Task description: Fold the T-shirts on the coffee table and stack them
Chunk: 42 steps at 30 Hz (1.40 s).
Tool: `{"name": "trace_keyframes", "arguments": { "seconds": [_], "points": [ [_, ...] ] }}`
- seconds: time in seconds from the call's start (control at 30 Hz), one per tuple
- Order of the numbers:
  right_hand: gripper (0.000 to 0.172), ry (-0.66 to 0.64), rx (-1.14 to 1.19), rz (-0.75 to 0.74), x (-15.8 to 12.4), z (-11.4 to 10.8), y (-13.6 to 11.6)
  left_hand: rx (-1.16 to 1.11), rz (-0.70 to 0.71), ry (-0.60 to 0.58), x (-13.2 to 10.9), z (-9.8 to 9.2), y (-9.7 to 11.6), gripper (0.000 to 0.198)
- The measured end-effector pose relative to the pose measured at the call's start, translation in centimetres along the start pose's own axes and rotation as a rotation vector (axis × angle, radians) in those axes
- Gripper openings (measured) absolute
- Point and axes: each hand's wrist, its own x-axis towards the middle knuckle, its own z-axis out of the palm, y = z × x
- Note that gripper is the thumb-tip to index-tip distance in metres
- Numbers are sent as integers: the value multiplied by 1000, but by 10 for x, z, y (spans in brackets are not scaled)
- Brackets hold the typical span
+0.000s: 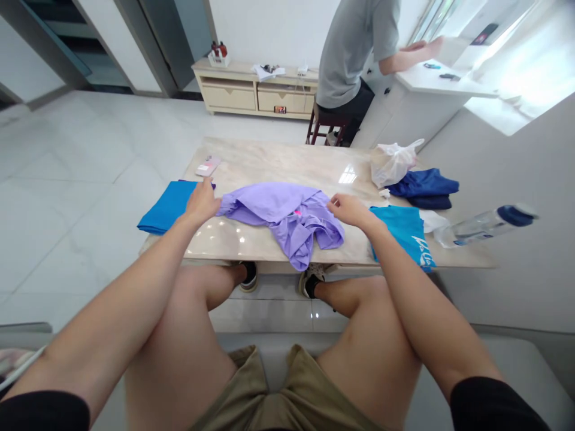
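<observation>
A crumpled lavender shirt (281,215) lies in the middle of the pale marble table (274,164). My left hand (202,202) hovers at its left edge, just above a folded bright blue cloth (167,206), and holds nothing. My right hand (350,211) is at the shirt's right side, fingertips at or on the fabric, with no grip showing. To its right lies a teal T-shirt with a white print (399,230), partly under my right forearm. A pink phone (208,166) lies beyond my left hand.
On the table's right stand a white plastic bag (393,164), a folded navy garment (424,188) and a clear water bottle (492,224). Behind, a person in a grey T-shirt (353,54) sits at a white counter (431,84). A low cream cabinet (251,90) stands by the wall.
</observation>
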Motion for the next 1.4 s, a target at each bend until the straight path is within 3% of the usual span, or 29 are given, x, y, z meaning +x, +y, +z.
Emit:
{"name": "trace_keyframes", "arguments": {
  "seconds": [0.07, 0.13, 0.23, 0.33, 0.4, 0.5, 0.67, 0.8, 0.87, 0.93, 1.07, 1.17, 1.23, 1.4],
  "points": [
    [23, -264, 32, 46, -6, 14, -4, 133, 204, -84, -4, 13, 3, 63],
    [29, -441, 93, 48, -14, 27, -15, 228, 450, -229, -11, 28, 15, 62],
    [47, -471, 66, -134, -32, 49, -39, 349, 735, -491, -26, 59, 38, 64],
    [61, -558, -127, -278, -51, 71, -58, 481, 852, -639, -42, 89, 53, 66],
    [53, -591, -204, -288, -57, 78, -62, 539, 842, -668, -49, 102, 56, 68],
    [42, -571, -234, -226, -50, 76, -49, 580, 756, -655, -54, 107, 55, 63],
    [52, -433, -361, 6, -29, 61, -5, 577, 555, -632, -78, 102, 75, 42],
    [54, -437, -382, 229, -24, 55, 18, 516, 638, -738, -121, 113, 109, 39],
    [51, -431, -353, 266, -24, 50, 23, 410, 707, -824, -138, 119, 121, 50],
    [53, -412, -331, 279, -24, 44, 25, 351, 750, -811, -145, 122, 127, 56],
    [63, -392, -267, 198, -29, 36, 17, 516, 745, -633, -133, 121, 127, 62],
    [69, -476, -212, 170, -37, 43, 5, 631, 684, -655, -118, 116, 122, 76],
    [70, -523, -219, 148, -44, 54, -4, 660, 678, -681, -112, 114, 120, 67],
    [59, -476, -304, 29, -49, 74, -14, 671, 633, -748, -109, 110, 114, 35]
  ]
}}
